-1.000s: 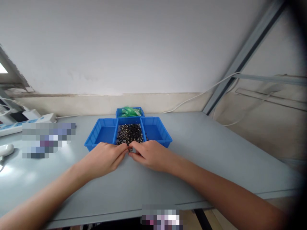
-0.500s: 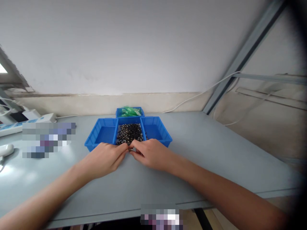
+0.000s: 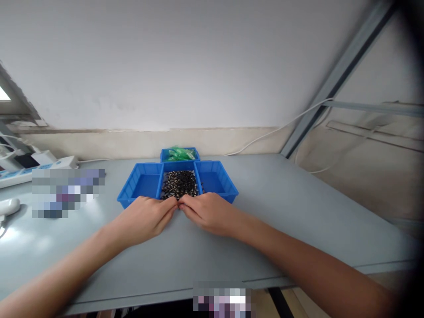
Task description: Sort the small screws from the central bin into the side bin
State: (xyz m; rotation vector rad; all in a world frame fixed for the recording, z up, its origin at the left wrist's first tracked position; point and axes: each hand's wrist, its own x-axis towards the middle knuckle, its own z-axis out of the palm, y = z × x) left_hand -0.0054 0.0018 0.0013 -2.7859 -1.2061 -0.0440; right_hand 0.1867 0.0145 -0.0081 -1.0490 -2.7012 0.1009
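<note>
Two bare forearms enter from the bottom corners of the frame and meet in the lower middle, resting on a pale grey bench (image 3: pixel 285 229). The left hand (image 3: pixel 145 218) and the right hand (image 3: pixel 207 213) lie knuckles up with their fingertips pinched together and touching; whether anything sits between them cannot be told, since the contact spot is tiny and covered by the fingers. Just beyond the fingertips, at the centre of the frame, stands a blue tray (image 3: pixel 179 166) filled with small dark metal parts (image 3: pixel 179 183), too small to identify. An empty-looking blue tray (image 3: pixel 141 183) sits against its left side and another (image 3: pixel 217 180) against its right. Handling such small pieces well would seem to call for a light, steady pinch with wrists braced on the bench, working close to the tray rim so a dropped piece stays within reach. Behind the middle tray, a fourth blue tray (image 3: pixel 165 153) holds green packets (image 3: pixel 180 153), their contents unclear. At the far left edge lie a white power strip (image 3: pixel 39 167) and a white rounded object (image 3: pixel 9 205), partly cut off, beside a pixelated patch. A white cable (image 3: pixel 281 129) runs along the wall at the upper right.
</note>
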